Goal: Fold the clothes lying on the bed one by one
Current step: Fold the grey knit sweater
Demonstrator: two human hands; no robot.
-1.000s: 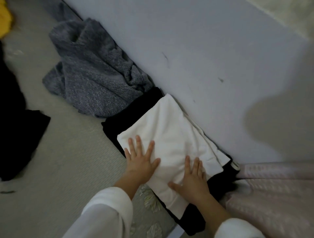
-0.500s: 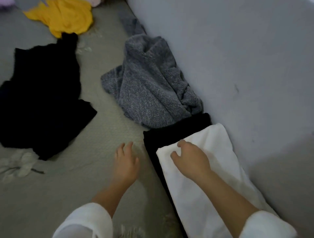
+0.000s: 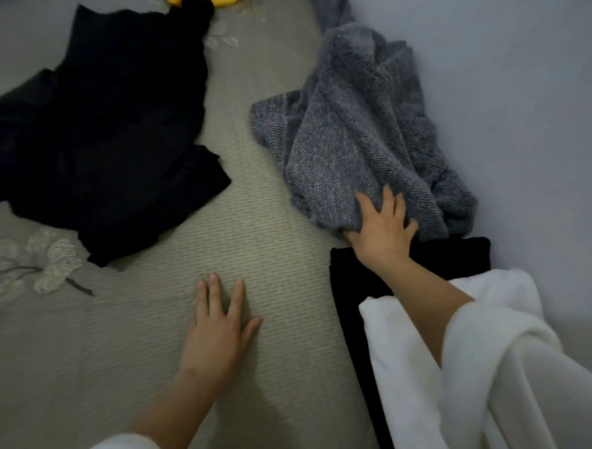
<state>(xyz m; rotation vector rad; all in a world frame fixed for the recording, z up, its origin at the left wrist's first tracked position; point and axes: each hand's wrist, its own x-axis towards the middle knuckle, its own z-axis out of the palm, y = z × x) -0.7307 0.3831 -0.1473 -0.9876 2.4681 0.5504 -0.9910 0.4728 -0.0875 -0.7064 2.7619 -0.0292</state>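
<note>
A crumpled grey knit sweater (image 3: 358,128) lies against the wall at the upper right. My right hand (image 3: 382,227) grips its near edge, thumb under the fabric and fingers on top. Below it a folded white garment (image 3: 400,362) rests on a folded black garment (image 3: 355,285) beside the wall; my right forearm and white sleeve cover part of them. My left hand (image 3: 217,333) lies flat on the bed sheet (image 3: 272,250) with fingers spread, holding nothing. A loose black garment (image 3: 105,128) lies unfolded at the upper left.
A pale blue wall (image 3: 512,128) bounds the bed on the right. A bit of a yellow garment (image 3: 221,2) shows at the top edge. The grey-green sheet has a flower print (image 3: 48,266) at the left.
My right hand left the folded white garment and reached forward to grasp the grey sweater's edge. My left hand came off the white garment onto the sheet. The view shifted toward the unfolded clothes.
</note>
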